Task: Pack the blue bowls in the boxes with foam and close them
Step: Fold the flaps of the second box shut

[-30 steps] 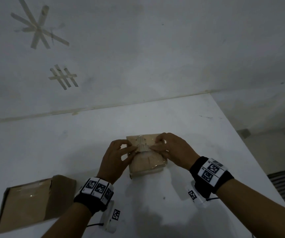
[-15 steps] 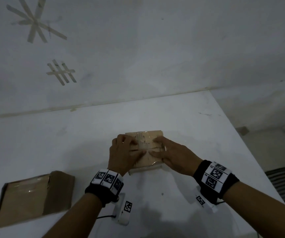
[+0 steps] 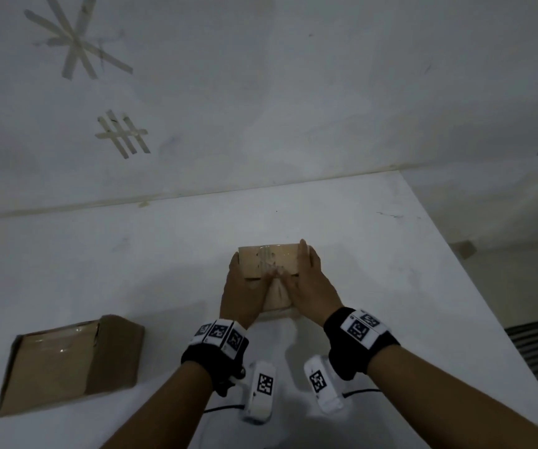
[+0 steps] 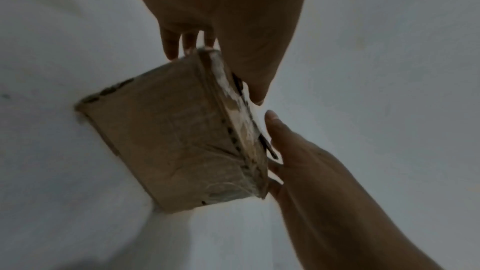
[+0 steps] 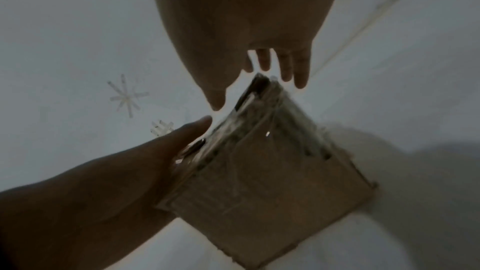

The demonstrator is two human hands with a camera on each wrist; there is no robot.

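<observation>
Small box (image 3: 269, 277) sits on the white table (image 3: 131, 270), mid-front, w/ both hands clamped on it from either side. Left hand (image 3: 243, 291) lies along the left wall, fingers (image 4: 171, 46) straight and pressing flat, thumb over the top; right hand (image 3: 309, 283) mirrors it on the right wall, fingers (image 5: 301, 69) also straight, nothing curled round anything. Top flaps look down and meet near the thumbs, w/ clear tape on the lid. No blue bowl or foam visible, so presumably already inside, can't confirm. Second box (image 3: 67, 361) lies well apart at front left, taped too. Risks, as I judge them: palms only squeeze, no real grip, so if the box is lifted like this it could slip out, esp. w/ glossy tape under the skin. Too much side pressure could buckle the thin walls and pop the flaps back up. If the tape hasn't bonded fully, the lid may spring open once the thumbs come off. A bowl loose inside would shift the weight.
</observation>
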